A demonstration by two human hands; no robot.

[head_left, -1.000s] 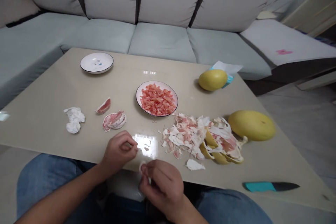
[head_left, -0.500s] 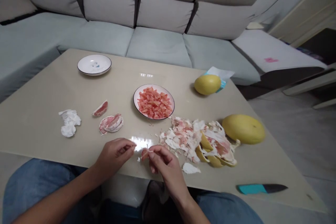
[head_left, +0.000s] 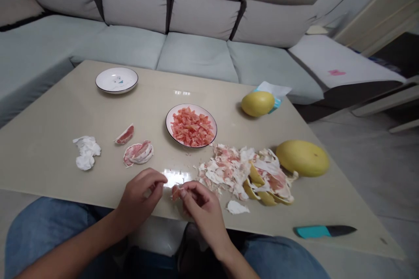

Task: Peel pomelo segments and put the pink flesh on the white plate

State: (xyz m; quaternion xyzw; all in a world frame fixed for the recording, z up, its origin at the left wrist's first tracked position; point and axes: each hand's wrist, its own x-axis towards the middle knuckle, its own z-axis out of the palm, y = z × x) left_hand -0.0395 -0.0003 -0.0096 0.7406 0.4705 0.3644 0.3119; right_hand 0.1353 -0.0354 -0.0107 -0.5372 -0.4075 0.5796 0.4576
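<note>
Both hands hover over the near edge of the beige table [head_left: 49, 130]. My right hand [head_left: 199, 205] pinches a small pink piece of pomelo flesh [head_left: 176, 192] at its fingertips. My left hand [head_left: 140, 198] is curled beside it, fingers pressed together, and what it holds is too small to name. A white plate of pink pomelo pieces [head_left: 191, 126] stands just beyond. To the right lies a heap of white and pink peel scraps with yellow rind [head_left: 248, 172]. Two unpeeled pink segments [head_left: 137, 152] lie to the left.
An empty white plate [head_left: 116, 79] sits at the far left. Two whole yellow pomelos [head_left: 302, 158] [head_left: 257, 103] lie on the right, one by a tissue pack. A crumpled tissue [head_left: 85, 152] is at left. A teal-handled knife [head_left: 322, 230] lies near the front right edge. A grey sofa runs behind.
My right hand rose from below the table edge onto the table with the pink piece now showing at its fingertips. My left hand stayed close beside it. The view shifted slightly.
</note>
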